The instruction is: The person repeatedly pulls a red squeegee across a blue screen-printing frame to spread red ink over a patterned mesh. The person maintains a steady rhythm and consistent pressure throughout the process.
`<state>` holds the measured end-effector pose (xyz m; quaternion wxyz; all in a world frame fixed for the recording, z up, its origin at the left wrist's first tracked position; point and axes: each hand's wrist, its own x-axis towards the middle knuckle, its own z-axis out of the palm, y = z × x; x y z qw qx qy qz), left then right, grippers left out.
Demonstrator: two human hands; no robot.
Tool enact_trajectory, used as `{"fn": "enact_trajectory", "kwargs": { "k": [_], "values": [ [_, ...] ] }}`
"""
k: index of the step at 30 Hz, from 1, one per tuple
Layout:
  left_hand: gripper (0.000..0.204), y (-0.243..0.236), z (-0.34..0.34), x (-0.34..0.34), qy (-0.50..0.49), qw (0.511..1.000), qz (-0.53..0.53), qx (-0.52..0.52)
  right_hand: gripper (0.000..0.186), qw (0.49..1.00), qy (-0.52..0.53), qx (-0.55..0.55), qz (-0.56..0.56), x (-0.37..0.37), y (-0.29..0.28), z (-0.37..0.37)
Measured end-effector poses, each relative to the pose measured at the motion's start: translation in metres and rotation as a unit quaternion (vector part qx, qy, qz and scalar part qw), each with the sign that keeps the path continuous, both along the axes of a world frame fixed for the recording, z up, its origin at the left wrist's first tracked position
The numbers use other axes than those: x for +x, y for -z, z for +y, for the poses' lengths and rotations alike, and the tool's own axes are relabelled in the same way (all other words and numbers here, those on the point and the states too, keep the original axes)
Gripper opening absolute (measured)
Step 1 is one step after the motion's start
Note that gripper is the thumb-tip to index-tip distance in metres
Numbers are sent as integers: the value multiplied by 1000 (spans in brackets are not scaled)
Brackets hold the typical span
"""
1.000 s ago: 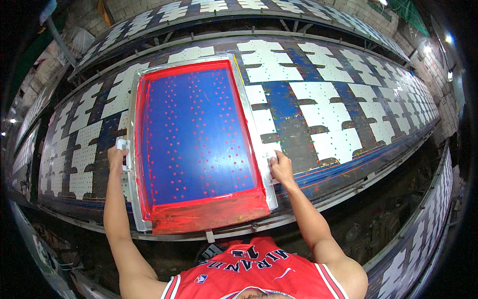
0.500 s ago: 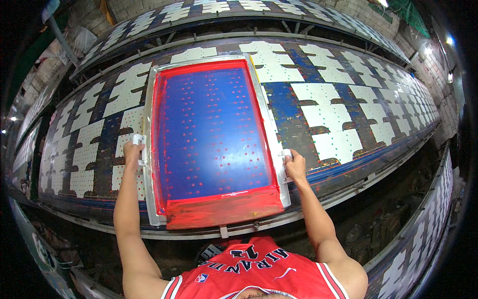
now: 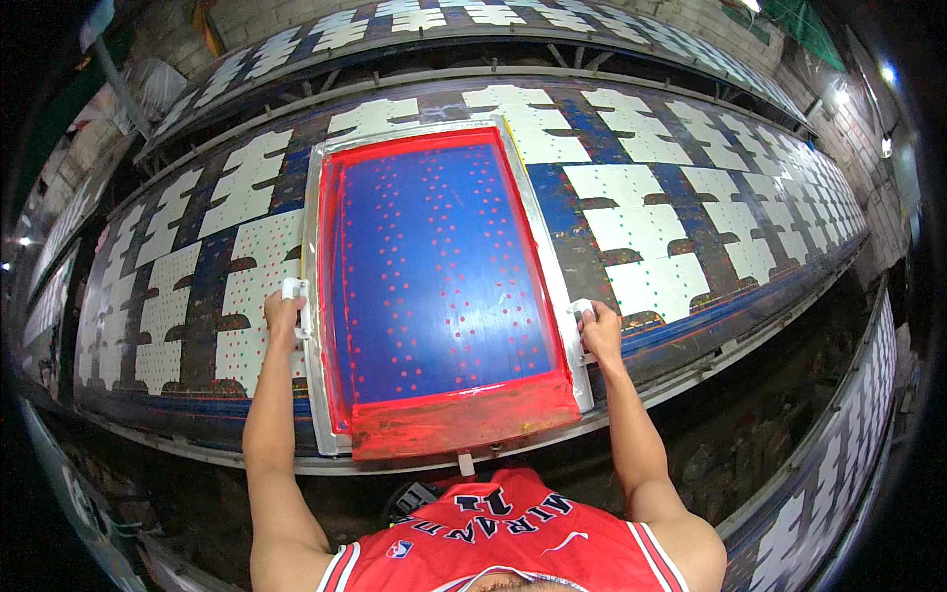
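Observation:
A large screen printing frame (image 3: 314,222) lies over the long table in front of me. Its blue screen (image 3: 444,266) carries rows of small red dots, and red ink borders the screen, with a wide red band along the near end. My left hand (image 3: 283,314) is closed around a white handle (image 3: 294,287) on the frame's left side. On the opposite side, my right hand (image 3: 601,331) grips a second white handle (image 3: 580,310). Whatever fabric is under the frame is hidden by it.
White cut fabric pieces (image 3: 631,222) with small coloured dots lie in rows along the printing table (image 3: 681,345). A metal rail (image 3: 217,455) runs along its near edge. Another table (image 3: 434,37) with fabric pieces stands beyond, and a third (image 3: 838,464) is at the lower right.
The frame has shifted right and slightly toward me, with both hands still on its handles. More of the dotted fabric to its left now shows.

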<state>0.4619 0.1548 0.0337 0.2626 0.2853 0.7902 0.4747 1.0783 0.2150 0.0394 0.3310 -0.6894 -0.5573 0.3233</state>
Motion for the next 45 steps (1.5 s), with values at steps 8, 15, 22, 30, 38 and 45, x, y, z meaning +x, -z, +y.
{"fn": "enact_trajectory", "kwargs": {
  "k": [8, 15, 22, 30, 38, 45],
  "values": [
    [22, 1, 4, 12, 0, 1000, 6, 5, 31, 1000, 2, 2, 21, 18, 5, 7],
    [24, 13, 12, 20, -16, 1000, -9, -14, 35, 999, 18, -21, 23, 28, 0, 9],
    [26, 25, 15, 20, -16, 999, -36, -10, 35, 1000, 11, -17, -6, 35, 5, 12],
    [33, 52, 22, 13, -8, 996, 42, -75, 35, 992, -4, 24, -121, 32, 16, 15],
    [37, 53, 23, 17, 1, 980, 145, -138, 34, 992, -1, 47, -121, 28, 11, 12],
    [33, 63, 22, 12, -1, 990, 122, -71, 33, 984, 4, 46, -174, 20, 5, 6]
  ]
}}
